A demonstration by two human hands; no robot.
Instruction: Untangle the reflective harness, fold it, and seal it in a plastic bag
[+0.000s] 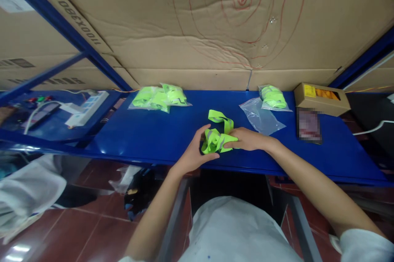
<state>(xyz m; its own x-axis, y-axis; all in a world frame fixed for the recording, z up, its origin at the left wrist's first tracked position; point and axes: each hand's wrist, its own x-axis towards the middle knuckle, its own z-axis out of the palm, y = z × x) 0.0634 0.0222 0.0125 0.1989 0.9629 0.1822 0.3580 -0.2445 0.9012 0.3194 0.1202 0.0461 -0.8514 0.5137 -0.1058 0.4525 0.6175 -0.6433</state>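
A fluorescent yellow-green reflective strap [215, 141] with silver-grey bands lies bunched between my two hands, near the front edge of the blue table. My left hand [194, 150] curves round its left side, thumb below and fingers above. From the right, my right hand [248, 139] grips the bundle, with its fingers partly hidden in the folds. One loose length of the strap loops up and away on the far side. Just beyond my right hand lies a clear plastic bag [261, 116], flat on the table.
Several bagged yellow-green straps [160, 97] lie at the back left, and another bagged bundle [273, 98] at the back right. A cardboard box [321, 99] and a blurred-out flat object [308, 126] sit on the right. A power strip [88, 108] is at far left; a cardboard wall [197, 20] stands behind.
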